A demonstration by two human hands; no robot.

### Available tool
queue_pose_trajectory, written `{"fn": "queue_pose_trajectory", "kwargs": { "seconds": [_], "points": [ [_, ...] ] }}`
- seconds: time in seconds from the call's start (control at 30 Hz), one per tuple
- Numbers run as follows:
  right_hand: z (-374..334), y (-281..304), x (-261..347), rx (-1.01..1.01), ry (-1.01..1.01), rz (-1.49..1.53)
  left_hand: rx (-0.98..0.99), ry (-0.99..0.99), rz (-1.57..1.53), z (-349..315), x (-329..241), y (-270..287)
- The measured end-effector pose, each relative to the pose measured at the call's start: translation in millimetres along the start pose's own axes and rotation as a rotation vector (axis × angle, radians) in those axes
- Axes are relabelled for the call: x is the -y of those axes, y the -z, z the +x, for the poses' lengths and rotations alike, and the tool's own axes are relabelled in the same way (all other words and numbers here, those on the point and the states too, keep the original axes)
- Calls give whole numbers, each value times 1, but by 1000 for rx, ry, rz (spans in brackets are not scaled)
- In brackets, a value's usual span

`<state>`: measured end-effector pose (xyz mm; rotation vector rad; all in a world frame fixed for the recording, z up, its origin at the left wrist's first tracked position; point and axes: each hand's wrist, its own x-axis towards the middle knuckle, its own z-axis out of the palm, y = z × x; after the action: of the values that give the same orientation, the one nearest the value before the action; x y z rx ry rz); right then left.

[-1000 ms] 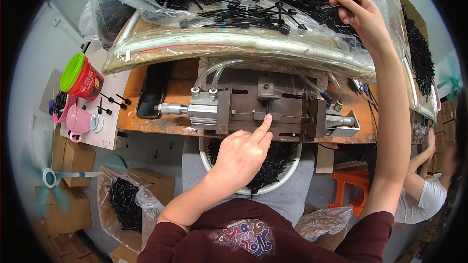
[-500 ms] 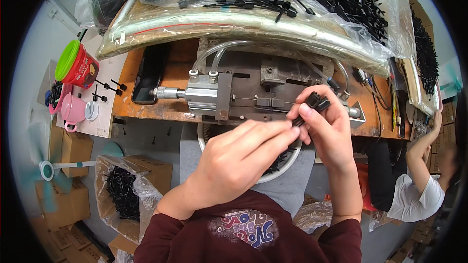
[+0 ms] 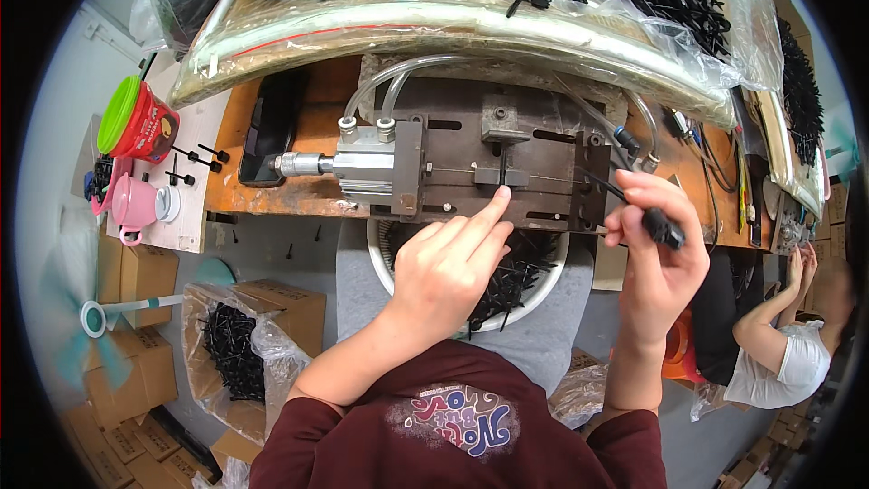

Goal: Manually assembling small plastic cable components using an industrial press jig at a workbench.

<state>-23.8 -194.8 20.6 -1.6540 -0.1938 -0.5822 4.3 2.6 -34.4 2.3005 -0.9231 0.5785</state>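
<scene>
Drawn outward since earlier, black pins point(image 3: 663, 228) are held in the curled right hand point(image 3: 659, 258), four o'clock from the fixture point(image 3: 539, 179), whose pin point(image 3: 503, 168) is touched, perhaps for steadying, by the index of the seemingly empty left hand point(image 3: 448, 263).

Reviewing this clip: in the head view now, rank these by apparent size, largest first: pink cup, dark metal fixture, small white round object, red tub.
1. Dark metal fixture
2. Red tub
3. Pink cup
4. Small white round object

These are apparent sizes only; the fisheye lens bends shapes toward its rim.
</scene>
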Motion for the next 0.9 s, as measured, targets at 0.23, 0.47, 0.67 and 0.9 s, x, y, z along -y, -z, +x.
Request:
{"fn": "queue_pose_trajectory", "kwargs": {
  "seconds": [0.23, 0.47, 0.67, 0.9],
  "points": [
    [-21, 1, -4, -96, 157, -273, 51, -3, 24, 10, 3, 3],
    [-34, 0, -14, -31, 457, -632, 63, 41, -45, 11, 3, 8],
    [-37, -15, -19, 172, 624, -669, -27, 125, -732, 8, -19, 27],
    [-32, -18, -23, 140, 550, -640, 30, 326, -785, 1, -11, 32]
  ]
}}
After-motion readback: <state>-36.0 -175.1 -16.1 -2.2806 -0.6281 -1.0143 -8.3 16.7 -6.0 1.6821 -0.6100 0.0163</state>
